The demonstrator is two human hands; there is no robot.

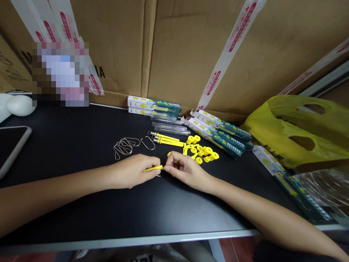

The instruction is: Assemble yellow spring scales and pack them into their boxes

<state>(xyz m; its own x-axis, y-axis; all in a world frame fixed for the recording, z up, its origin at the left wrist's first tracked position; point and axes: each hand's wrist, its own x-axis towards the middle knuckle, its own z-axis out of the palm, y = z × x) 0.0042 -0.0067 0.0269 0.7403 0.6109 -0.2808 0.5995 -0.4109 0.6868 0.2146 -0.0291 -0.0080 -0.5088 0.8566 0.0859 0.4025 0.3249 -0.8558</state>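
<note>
**Both hands pinched on a yellow stick at the black table**

Cardboard boxes (174, 47) taped with white-and-red strips wall off the back of the black table (81, 203) I am looking down on. My left hand (133, 171) lies on the tabletop with its fingers pressed together around a thin yellow stick (153, 168), which points toward the right. My right hand (184, 169) meets it at the tip, thumb and forefinger pinched on a small metal piece there; I cannot tell exactly what that piece is. The stick sits at the middle of the table, between the two hands and just above the surface.

Just behind the hands lies a loose heap of yellow rings (201, 149), and beside it a few more yellow sticks (167, 140) with metal ends. A bunch of wire hooks (125, 145) lies left of those. Clear tubes (169, 127) lie further back; I cannot see whether anything is in them.

Flat printed packs (154, 105) are stacked by the boxes, with more packs (220, 133) fanned out to the right. A yellow plastic bag (305, 127) slumps at the right edge, its contents hidden. A phone (11, 145) lies at the far left.
</note>
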